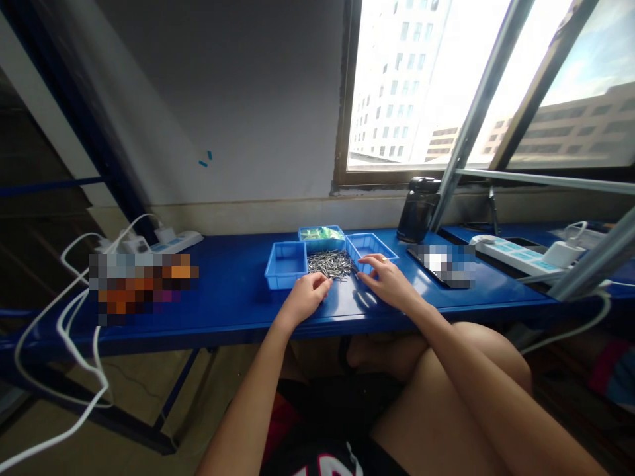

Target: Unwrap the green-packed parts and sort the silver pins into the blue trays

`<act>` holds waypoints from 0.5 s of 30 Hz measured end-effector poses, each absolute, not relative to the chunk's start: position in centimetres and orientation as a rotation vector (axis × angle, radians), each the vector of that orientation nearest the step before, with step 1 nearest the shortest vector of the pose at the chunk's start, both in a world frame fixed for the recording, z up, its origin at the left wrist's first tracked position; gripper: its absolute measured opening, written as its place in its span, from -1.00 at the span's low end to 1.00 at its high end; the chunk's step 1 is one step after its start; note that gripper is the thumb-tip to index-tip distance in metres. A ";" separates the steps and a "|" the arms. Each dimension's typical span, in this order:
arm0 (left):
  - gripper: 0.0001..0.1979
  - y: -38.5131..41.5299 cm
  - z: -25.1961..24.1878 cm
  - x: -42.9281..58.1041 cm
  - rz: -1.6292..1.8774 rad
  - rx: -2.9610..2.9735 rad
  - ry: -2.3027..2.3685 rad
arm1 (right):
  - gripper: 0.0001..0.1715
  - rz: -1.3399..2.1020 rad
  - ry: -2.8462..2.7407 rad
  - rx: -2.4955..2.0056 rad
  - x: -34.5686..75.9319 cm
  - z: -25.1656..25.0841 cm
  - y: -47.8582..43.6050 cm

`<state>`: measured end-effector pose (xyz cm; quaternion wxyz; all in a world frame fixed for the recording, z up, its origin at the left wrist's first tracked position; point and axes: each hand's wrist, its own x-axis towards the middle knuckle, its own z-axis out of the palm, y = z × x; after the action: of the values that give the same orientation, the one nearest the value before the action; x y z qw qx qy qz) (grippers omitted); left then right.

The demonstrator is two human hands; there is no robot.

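Note:
A heap of small metal pins [329, 263] lies on the blue table [228, 297] between two blue plastic trays. My left hand [306, 295] rests at the near edge of the heap, fingers curled and pinched together at the pins; what is in them is too small to see. My right hand [385, 279] lies at the heap's right side, fingers bent, beside the right tray [371, 247]. The left tray [286, 264] looks bare inside. A third tray [321, 237] behind the heap holds pale green items.
A black jar-like object [417, 209] stands at the back by the window. A dark flat device [441, 263] lies to the right, with a white power strip [516, 255] beyond. Another power strip [169, 240] and white cables [74, 330] lie at the left. My bare knees sit below the table edge.

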<state>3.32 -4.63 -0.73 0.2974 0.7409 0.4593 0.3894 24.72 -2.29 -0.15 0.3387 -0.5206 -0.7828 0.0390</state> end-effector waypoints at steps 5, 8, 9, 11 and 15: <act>-0.69 -4.5 -1.2 3.1 1.033 1.985 1.204 | -0.72 0.066 -1.954 -1.318 24.8 0.4 -2.4; -0.71 -4.9 -1.4 3.2 1.038 2.012 1.228 | -0.77 0.060 -2.007 -1.268 24.1 0.1 -2.8; -0.72 -5.3 -1.0 3.4 1.048 2.028 1.244 | -0.77 0.064 -2.047 -1.253 23.7 -0.1 -3.0; -0.75 -6.3 0.5 4.0 1.073 2.070 1.259 | -0.76 0.073 -2.124 -1.229 23.0 -0.7 -3.2; -0.74 -10.0 3.4 5.8 0.990 2.237 1.101 | -0.71 0.072 -2.274 -1.201 22.2 -1.7 -3.4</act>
<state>5.78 -9.97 3.38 0.2275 0.8121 0.3995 0.3592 22.16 -3.37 -1.69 0.2806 -0.4482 -0.8483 0.0267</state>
